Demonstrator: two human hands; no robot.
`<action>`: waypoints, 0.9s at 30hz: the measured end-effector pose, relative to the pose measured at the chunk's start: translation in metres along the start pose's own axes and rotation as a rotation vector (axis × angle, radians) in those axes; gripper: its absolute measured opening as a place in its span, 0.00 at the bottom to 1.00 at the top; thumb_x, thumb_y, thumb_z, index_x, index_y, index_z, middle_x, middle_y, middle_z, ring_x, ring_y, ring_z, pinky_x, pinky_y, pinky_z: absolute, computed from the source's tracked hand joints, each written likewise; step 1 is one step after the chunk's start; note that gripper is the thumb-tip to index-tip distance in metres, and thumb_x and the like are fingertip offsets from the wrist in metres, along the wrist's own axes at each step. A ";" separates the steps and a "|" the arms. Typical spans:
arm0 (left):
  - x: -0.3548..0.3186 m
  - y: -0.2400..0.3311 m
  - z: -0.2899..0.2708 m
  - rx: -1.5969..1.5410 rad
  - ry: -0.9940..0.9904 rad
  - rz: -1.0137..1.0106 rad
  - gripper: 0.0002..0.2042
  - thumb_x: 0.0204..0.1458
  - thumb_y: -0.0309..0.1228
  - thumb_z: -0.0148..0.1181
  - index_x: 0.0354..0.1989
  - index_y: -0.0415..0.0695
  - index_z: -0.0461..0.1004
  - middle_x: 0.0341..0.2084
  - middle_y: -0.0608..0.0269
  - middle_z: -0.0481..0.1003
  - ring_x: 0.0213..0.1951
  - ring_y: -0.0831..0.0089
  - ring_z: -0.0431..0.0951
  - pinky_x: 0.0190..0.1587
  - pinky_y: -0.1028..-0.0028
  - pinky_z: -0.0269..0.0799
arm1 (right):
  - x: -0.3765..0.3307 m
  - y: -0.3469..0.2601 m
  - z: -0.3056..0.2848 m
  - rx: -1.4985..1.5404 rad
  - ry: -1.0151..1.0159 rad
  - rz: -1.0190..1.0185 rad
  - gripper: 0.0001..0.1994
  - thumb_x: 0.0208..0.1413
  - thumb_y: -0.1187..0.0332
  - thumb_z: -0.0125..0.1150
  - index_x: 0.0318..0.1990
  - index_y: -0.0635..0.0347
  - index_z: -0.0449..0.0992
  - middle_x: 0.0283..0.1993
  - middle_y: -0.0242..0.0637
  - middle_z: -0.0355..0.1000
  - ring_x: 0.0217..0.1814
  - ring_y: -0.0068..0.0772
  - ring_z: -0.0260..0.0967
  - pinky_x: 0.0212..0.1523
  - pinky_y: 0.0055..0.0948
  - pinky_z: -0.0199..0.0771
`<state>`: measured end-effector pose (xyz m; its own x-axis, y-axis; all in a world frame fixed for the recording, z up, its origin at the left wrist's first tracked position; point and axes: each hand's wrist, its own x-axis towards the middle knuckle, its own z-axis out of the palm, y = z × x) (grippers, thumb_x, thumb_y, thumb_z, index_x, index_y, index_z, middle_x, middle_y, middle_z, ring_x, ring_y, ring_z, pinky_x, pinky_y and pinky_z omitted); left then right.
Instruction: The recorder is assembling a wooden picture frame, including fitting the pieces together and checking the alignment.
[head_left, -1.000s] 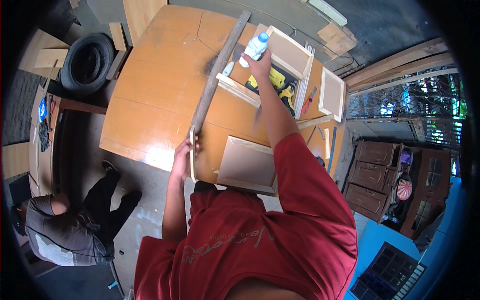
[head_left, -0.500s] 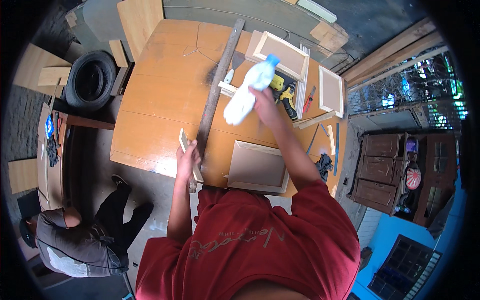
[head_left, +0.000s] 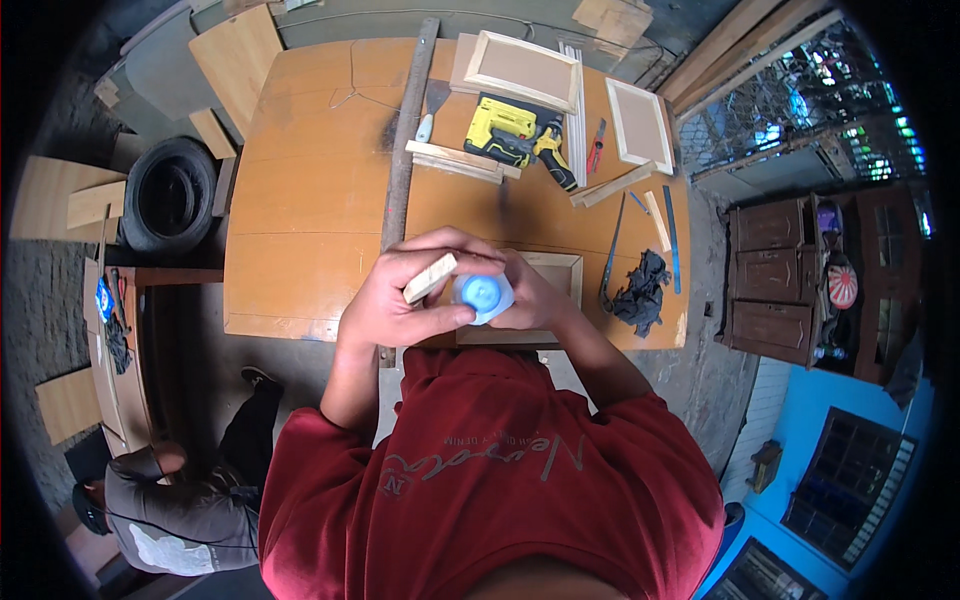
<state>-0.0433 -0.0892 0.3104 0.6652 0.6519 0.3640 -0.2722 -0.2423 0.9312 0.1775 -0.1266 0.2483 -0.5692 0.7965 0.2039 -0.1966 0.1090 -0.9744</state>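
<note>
An orange-brown wooden surface (head_left: 300, 200) stands in a cluttered workshop, with a black tyre (head_left: 168, 195) lying on the floor to its left, a dark wooden cabinet (head_left: 775, 275) to its right and a bright blue wall (head_left: 800, 440) beyond that. Another person (head_left: 170, 515) in a grey top crouches on the floor at the lower left. On the surface a long dark wooden bar (head_left: 405, 140) runs from the far edge toward the near one; right of it lie a yellow and black power tool (head_left: 515, 132), two framed wooden panels (head_left: 525, 70) (head_left: 638, 122), loose wooden strips (head_left: 455, 160) and a crumpled black rag (head_left: 640, 290). Both hands are brought together above the near edge, over a wooden frame (head_left: 560, 270) that lies flat beneath them. The left hand (head_left: 400, 295) is curled around a small pale wooden block (head_left: 430, 278), its fingertips also pressing on the blue cap (head_left: 483, 296) of a bottle. The right hand (head_left: 530, 295) is wrapped around that bottle from the other side, hiding its body, so any label cannot be seen.
</note>
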 end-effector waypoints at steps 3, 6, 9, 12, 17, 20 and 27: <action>-0.002 0.005 0.006 0.070 -0.049 0.046 0.20 0.48 0.27 0.74 0.51 0.35 0.82 0.50 0.51 0.78 0.51 0.57 0.80 0.57 0.63 0.74 | -0.008 0.004 0.000 -0.077 -0.008 0.056 0.24 0.46 0.71 0.67 0.54 0.60 0.76 0.50 0.35 0.79 0.50 0.29 0.75 0.53 0.32 0.73; -0.003 0.007 0.011 0.110 -0.053 0.132 0.21 0.52 0.35 0.73 0.48 0.31 0.82 0.48 0.47 0.79 0.49 0.60 0.81 0.49 0.68 0.76 | -0.011 0.002 0.003 -0.077 -0.005 0.034 0.23 0.46 0.72 0.69 0.53 0.61 0.76 0.47 0.36 0.78 0.48 0.28 0.75 0.52 0.31 0.73; -0.005 0.013 0.015 0.204 -0.044 0.088 0.19 0.51 0.31 0.73 0.51 0.36 0.82 0.49 0.53 0.79 0.51 0.57 0.81 0.54 0.64 0.75 | -0.013 0.004 0.006 -0.067 0.020 -0.013 0.21 0.47 0.72 0.68 0.52 0.62 0.76 0.45 0.35 0.78 0.46 0.26 0.73 0.50 0.31 0.73; -0.006 0.017 0.020 0.350 -0.010 0.104 0.19 0.53 0.33 0.72 0.50 0.36 0.80 0.48 0.53 0.79 0.49 0.56 0.81 0.53 0.63 0.76 | -0.015 0.009 0.006 -0.108 0.060 -0.036 0.19 0.48 0.73 0.68 0.50 0.62 0.75 0.43 0.34 0.77 0.43 0.25 0.71 0.49 0.30 0.72; -0.012 0.008 0.021 0.377 0.054 0.124 0.18 0.53 0.33 0.72 0.49 0.36 0.80 0.47 0.52 0.79 0.49 0.57 0.81 0.52 0.64 0.77 | -0.010 0.001 0.014 -0.126 0.113 -0.056 0.16 0.50 0.72 0.67 0.48 0.62 0.75 0.42 0.36 0.76 0.42 0.28 0.72 0.48 0.30 0.72; -0.012 0.002 0.020 0.391 0.102 0.142 0.18 0.54 0.33 0.71 0.49 0.35 0.79 0.47 0.51 0.79 0.48 0.57 0.81 0.50 0.65 0.77 | -0.012 0.002 0.017 -0.186 0.171 -0.027 0.17 0.51 0.71 0.67 0.48 0.62 0.75 0.42 0.36 0.76 0.42 0.30 0.73 0.48 0.31 0.72; -0.011 -0.014 0.013 0.540 0.213 0.111 0.16 0.54 0.36 0.71 0.42 0.36 0.77 0.39 0.51 0.77 0.41 0.52 0.80 0.44 0.66 0.77 | -0.023 0.007 -0.004 -0.109 0.065 0.298 0.22 0.51 0.66 0.63 0.53 0.64 0.74 0.42 0.38 0.78 0.42 0.33 0.76 0.47 0.33 0.75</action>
<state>-0.0384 -0.1023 0.2935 0.4832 0.7180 0.5010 0.0977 -0.6128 0.7842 0.1921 -0.1421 0.2366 -0.5356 0.8391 -0.0953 0.0599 -0.0748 -0.9954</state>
